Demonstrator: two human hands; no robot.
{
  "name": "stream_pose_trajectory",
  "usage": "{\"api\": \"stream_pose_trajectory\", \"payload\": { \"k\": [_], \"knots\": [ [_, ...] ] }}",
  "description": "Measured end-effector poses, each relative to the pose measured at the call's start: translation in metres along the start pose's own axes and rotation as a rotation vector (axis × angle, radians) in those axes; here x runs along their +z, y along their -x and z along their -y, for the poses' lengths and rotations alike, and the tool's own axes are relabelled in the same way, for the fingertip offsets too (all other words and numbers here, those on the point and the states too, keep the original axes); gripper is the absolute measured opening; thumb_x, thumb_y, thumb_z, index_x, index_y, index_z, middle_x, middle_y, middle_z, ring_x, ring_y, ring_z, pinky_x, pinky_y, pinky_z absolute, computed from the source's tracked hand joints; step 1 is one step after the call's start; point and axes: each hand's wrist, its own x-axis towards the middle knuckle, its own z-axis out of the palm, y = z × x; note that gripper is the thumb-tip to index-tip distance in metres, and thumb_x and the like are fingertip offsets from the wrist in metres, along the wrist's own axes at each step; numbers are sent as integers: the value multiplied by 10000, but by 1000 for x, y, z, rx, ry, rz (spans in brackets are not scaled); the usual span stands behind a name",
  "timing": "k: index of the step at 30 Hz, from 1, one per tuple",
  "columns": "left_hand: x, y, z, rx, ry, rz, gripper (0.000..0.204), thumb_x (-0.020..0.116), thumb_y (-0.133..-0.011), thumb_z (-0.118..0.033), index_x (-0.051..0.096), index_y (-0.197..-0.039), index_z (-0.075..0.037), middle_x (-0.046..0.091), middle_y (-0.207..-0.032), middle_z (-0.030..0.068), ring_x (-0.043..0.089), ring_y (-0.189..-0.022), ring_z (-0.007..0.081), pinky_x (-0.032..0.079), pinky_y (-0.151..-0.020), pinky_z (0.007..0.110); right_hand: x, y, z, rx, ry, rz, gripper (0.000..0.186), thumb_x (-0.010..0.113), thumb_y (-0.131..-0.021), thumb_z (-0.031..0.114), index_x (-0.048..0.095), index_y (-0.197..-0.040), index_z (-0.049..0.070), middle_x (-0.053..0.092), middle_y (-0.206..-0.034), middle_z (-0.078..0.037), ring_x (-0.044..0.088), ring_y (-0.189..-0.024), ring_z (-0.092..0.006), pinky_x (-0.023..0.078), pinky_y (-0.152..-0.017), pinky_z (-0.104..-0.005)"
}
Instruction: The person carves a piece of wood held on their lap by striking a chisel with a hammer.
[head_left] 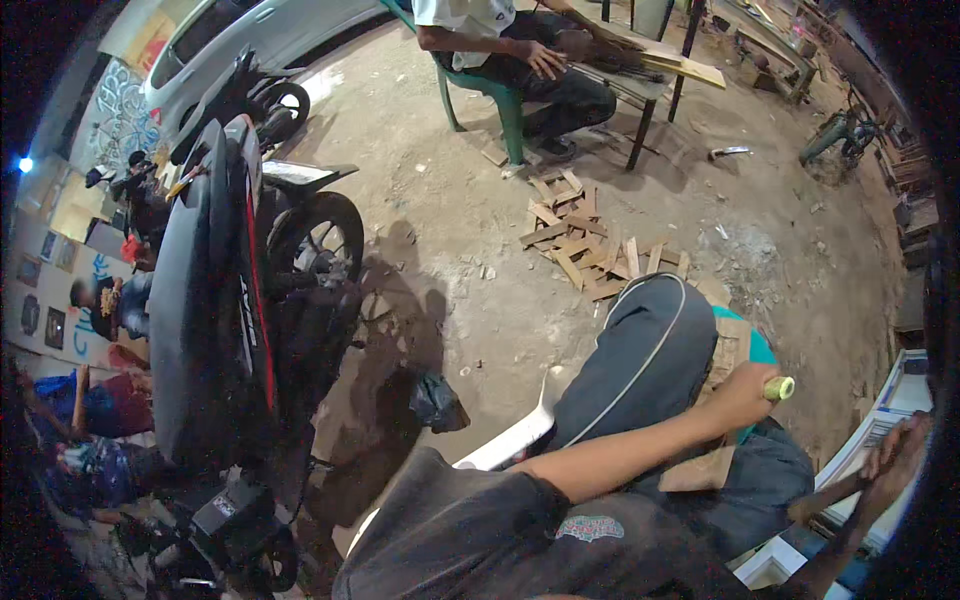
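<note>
My left hand (742, 397) is closed around a tool handle with a yellow-green end (780, 388); the rest of that tool is hidden. It is over my lap, beside a pale wooden piece (732, 345) and a turquoise object (762, 352) partly covered by my arm. Another flat light-brown piece (698, 470) lies on my dark trousers below the forearm. Far to the right, in the dim rim, my right hand (905, 445) seems to reach toward a white framed object (905, 395); its fingers are too dark to read.
Small wooden frames (580, 235) are heaped on the dirt floor ahead. A person (480, 45) sits in a green chair by a table (640, 85). Motorcycles (215, 300) stand at left, near a black plastic bag (436, 402). A white box-like object (772, 565) is at lower right.
</note>
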Motion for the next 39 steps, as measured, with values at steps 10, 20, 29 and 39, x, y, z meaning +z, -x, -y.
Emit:
{"api": "stream_pose_trajectory", "payload": {
  "k": [10,20,29,39],
  "knots": [
    [1,-5,13,-95,-18,24,104,589,-708,-65,546,-790,-18,571,-759,209,564,-758,419,418,-648,465,72,-9,2,-49,97,-300,397,466,-981,372,511,-1223,61,502,-804,-16,426,-559,-90,307,-490,-203],
    [2,-6,4,-129,-115,120,166,611,-661,-71,537,-802,-22,565,-761,219,561,-808,437,431,-684,481,135,-18,14,353,461,6,277,487,-969,282,540,-979,11,496,-883,-97,464,-864,-220,385,-800,-353],
    [0,-12,10,-147,-25,60,151,601,-680,-67,529,-797,-5,574,-778,220,560,-795,443,421,-676,491,91,7,-38,442,468,-22,327,538,-944,312,530,-1046,2,494,-919,-79,465,-823,-190,388,-733,-318],
    [0,-12,0,-126,70,23,119,604,-719,-62,523,-784,-4,565,-753,223,562,-762,430,410,-639,463,77,9,-27,520,-407,-588,449,419,-984,399,532,-822,-5,549,-767,-112,501,-646,-207,424,-597,-335]
  ]
}}
